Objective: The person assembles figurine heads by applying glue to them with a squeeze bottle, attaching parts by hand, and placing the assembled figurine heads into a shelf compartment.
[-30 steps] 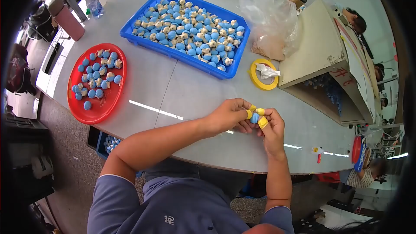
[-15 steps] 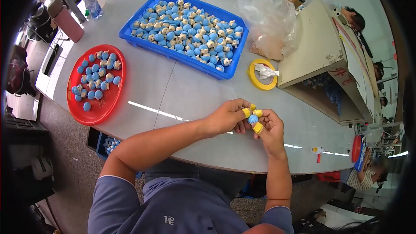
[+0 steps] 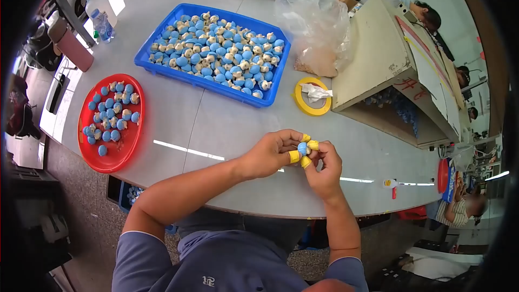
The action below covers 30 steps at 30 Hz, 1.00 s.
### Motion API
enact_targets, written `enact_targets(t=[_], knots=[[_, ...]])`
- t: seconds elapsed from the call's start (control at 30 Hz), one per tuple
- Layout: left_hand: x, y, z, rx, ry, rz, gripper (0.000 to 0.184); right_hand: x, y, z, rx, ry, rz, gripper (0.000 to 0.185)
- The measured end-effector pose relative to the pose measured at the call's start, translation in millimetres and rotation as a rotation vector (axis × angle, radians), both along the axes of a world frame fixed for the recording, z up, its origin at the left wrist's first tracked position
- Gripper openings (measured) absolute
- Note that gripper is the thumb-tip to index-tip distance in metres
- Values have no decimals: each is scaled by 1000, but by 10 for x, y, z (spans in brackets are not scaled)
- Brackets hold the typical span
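Observation:
Between the fingertips of both hands is a small blue and cream figure [image 3: 303, 148], its ribbed blue side showing. My left hand [image 3: 266, 156] pinches it from the left with thumb and forefinger. From the right, my right hand [image 3: 326, 176] grips the same piece in a pinch. Yellow tape wraps the fingertips of both hands. Beyond them, a blue tray [image 3: 203, 83] holds many similar blue and cream pieces. Several more lie on a red plate [image 3: 130, 148] at the left.
Yellow tape [image 3: 312, 109] with crumpled white paper lies beyond my hands. An open-fronted box [image 3: 373, 59] stands at the right, beside a clear plastic bag [image 3: 319, 27]. A pink bottle [image 3: 73, 48] is at the far left. A small white and red bottle [image 3: 390, 184] lies near the right edge.
The figure has turned in my fingers. My left thumb and forefinger now close round it together with the right fingers. The whole view has shifted slightly.

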<state>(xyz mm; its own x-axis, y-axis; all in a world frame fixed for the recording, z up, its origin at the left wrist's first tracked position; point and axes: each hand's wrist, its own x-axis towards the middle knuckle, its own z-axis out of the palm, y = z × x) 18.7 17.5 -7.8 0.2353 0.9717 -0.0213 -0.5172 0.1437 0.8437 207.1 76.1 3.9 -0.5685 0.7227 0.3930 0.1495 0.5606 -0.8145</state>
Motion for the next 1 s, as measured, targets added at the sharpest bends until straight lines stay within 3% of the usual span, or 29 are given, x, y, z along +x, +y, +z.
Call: enact_targets(t=[0.4, 0.63, 0.8, 1.0], knots=[[-59, -10, 64, -50, -34, -113, 40, -10, -17, 23, 203, -89, -39, 37], [-37, 11, 4, 4, -8, -58, 39, -18, 0, 12, 238, -57, -11, 38], [-106, 36, 67, -97, 164, 40, 39, 47, 45, -68, 208, 42, -113, 30], [-191, 24, 201, -109, 146, 280, 36, 61, 70, -137, 181, 53, -214, 22]])
